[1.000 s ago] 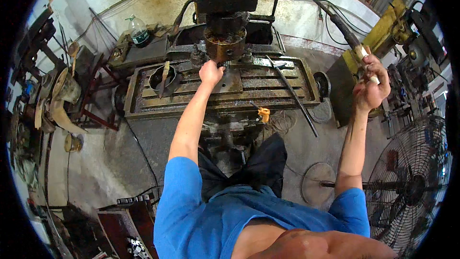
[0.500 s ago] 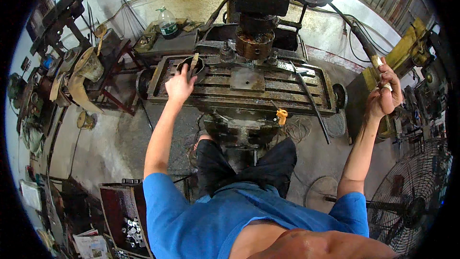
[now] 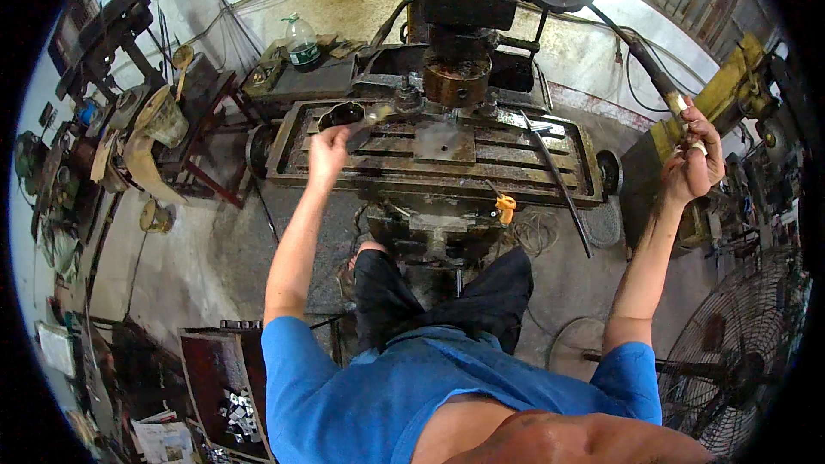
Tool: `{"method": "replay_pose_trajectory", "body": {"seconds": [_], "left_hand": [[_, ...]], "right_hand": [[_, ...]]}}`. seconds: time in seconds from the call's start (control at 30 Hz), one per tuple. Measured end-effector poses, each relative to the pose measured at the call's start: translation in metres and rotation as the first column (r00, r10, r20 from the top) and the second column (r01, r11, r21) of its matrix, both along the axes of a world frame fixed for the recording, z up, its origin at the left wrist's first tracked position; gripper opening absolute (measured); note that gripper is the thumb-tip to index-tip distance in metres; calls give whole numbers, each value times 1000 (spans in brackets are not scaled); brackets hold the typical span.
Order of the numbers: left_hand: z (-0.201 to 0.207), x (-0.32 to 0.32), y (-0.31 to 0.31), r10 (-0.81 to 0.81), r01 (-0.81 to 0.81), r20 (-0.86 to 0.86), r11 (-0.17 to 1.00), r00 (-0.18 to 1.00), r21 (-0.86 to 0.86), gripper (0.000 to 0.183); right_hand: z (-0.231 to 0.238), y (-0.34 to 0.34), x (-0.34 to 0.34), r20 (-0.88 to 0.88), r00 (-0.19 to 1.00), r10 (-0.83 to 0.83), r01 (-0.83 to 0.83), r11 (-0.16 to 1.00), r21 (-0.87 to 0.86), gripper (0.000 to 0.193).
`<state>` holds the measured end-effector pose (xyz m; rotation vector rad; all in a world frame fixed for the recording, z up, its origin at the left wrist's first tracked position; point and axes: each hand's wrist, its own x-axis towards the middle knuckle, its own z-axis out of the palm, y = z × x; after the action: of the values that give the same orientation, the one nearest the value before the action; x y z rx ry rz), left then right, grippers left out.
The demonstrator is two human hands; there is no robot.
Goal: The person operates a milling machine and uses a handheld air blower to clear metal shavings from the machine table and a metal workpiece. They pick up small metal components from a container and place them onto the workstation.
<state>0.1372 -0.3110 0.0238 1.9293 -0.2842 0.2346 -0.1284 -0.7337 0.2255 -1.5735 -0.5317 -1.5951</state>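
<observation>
My left hand (image 3: 329, 153) is closed around a small brush (image 3: 371, 118), blurred by motion. Its pale tip points right, towards the milling machine's spindle (image 3: 458, 77). Just beyond that hand, a round pot of dark liquid (image 3: 342, 115) sits on the left end of the slotted machine table (image 3: 378, 163). Below the spindle lies a flat metal plate (image 3: 444, 144) with a small hole. Off to the right, my right hand (image 3: 692, 159) is raised, its fingers curled round the end of a long lever handle (image 3: 650, 73). White wrapping shows on its fingers.
A long dark bar (image 3: 559, 180) lies across the table's right side and overhangs the front edge. An orange-yellow tool (image 3: 505, 208) hangs at the front. A fan (image 3: 743, 369) stands at lower right. A clear bottle (image 3: 301, 43) is at the back left.
My left hand has drawn slightly nearer to me. The brush has come out of the pot and swung right over the table. My right hand stays on the lever handle.
</observation>
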Motion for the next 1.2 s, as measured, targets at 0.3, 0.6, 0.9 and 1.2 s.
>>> {"method": "replay_pose_trajectory", "body": {"seconds": [0.3,0.6,0.9,1.2], "left_hand": [[-17,8,-129,76,-79,72,996,995,33,22],[-29,2,-153,24,-27,80,999,997,38,20],[-29,-12,-140,-22,20,84,999,996,27,19],[-24,-32,-125,-156,152,111,987,981,44,18]], "right_hand": [[-5,9,-4,-54,998,-33,33,999,-17,28],[-15,16,-5,-55,998,-35,36,999,25,27],[-29,22,-2,-39,998,-57,61,993,98,24],[-46,18,-2,-41,999,6,-1,993,116,21]]}}
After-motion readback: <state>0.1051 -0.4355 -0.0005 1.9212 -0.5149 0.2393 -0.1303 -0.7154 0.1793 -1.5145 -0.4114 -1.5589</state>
